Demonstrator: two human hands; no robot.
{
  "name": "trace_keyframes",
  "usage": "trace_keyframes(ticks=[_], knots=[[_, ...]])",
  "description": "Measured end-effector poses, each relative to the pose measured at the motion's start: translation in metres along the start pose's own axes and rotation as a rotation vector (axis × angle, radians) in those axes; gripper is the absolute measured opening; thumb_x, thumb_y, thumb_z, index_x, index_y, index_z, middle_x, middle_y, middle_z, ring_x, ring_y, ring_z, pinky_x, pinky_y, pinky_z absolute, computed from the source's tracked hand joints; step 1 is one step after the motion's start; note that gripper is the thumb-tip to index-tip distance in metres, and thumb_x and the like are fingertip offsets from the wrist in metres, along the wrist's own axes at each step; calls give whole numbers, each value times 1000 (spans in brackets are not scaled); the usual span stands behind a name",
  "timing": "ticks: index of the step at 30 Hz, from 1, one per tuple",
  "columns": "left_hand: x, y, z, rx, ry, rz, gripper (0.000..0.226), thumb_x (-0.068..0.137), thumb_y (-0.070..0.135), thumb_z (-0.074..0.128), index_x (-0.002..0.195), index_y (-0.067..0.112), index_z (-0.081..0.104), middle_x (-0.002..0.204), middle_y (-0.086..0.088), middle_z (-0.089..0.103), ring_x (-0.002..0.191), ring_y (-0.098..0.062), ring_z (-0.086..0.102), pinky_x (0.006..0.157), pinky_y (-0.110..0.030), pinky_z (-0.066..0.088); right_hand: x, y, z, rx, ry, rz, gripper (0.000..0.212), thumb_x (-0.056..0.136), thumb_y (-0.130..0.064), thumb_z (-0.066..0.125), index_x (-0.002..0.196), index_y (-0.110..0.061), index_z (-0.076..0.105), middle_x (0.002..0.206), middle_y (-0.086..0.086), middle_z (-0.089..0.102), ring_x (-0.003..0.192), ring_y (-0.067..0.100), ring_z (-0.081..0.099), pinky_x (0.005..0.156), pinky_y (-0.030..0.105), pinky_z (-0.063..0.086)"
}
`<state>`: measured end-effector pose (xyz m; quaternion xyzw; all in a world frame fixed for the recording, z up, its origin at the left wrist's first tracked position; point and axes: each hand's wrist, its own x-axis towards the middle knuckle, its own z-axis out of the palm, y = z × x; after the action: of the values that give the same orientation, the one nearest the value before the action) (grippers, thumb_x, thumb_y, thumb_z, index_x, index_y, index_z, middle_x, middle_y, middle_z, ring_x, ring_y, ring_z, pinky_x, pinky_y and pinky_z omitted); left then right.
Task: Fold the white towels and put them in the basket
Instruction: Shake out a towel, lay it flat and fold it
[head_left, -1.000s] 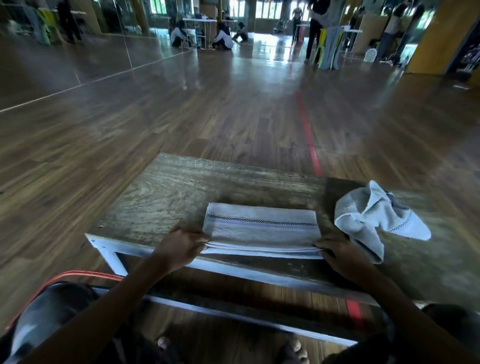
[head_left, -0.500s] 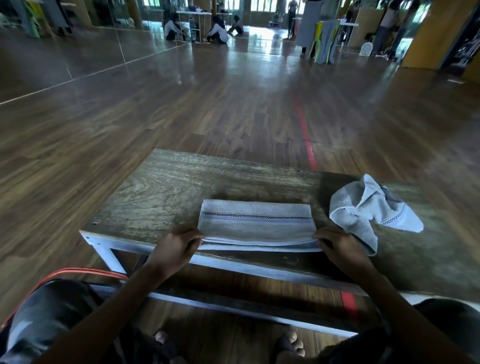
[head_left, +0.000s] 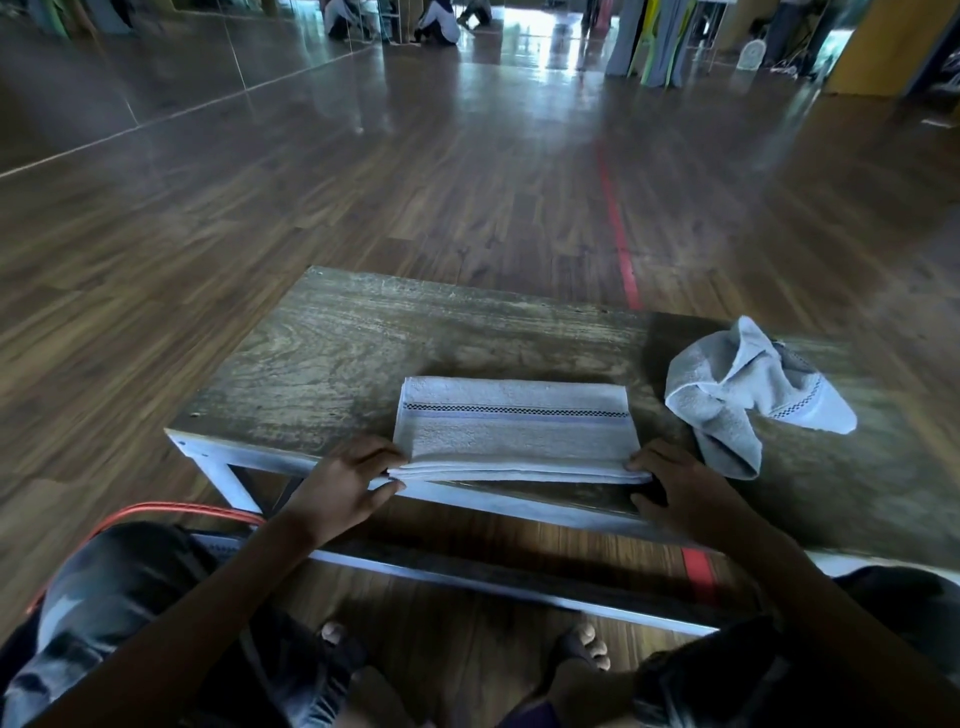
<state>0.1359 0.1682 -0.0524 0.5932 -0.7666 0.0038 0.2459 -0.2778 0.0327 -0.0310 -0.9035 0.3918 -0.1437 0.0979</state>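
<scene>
The hands tighten up now. The left hand (head_left: 337, 493) works its fingers above and below the lower-left corner of the folded towel (head_left: 514, 431), and the right hand (head_left: 685, 493) pinches the lower-right corner the same way. The stacked near edge lifts off the surface (head_left: 337, 353), and a dark gap opens beneath it toward the right. The view dips too, and the person's bare feet (head_left: 587, 649) show more fully at the bottom of the frame.
</scene>
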Motion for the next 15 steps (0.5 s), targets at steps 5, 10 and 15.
trace_keyframes(ticks=[5, 10, 15], knots=[[-2, -3, -6, 46, 5, 15, 28, 85, 35, 53, 97, 16, 70, 99, 3, 65, 90, -12, 63, 80, -27, 50, -11, -11, -5, -29, -130, -18, 42, 70, -36, 74, 108, -26, 57, 106, -20, 47, 97, 3, 50, 77, 23, 46], [-4, -5, -7, 137, 38, 96, 24, 85, 29, 53, 93, 13, 69, 95, -1, 65, 86, -16, 63, 79, -28, 47, -19, -15, -1, -21, -21, -78, 19, 78, -34, 52, 91, -25, 61, 95, -13, 59, 86, 8, 57, 68, 28, 51], [-4, -6, -12, 99, 9, 92, 25, 83, 29, 51, 94, 15, 69, 96, 1, 66, 87, -14, 63, 82, -23, 41, -20, -14, -3, 32, -11, -47, 14, 80, -14, 67, 88, -24, 61, 91, -12, 61, 85, 5, 57, 73, 32, 52]])
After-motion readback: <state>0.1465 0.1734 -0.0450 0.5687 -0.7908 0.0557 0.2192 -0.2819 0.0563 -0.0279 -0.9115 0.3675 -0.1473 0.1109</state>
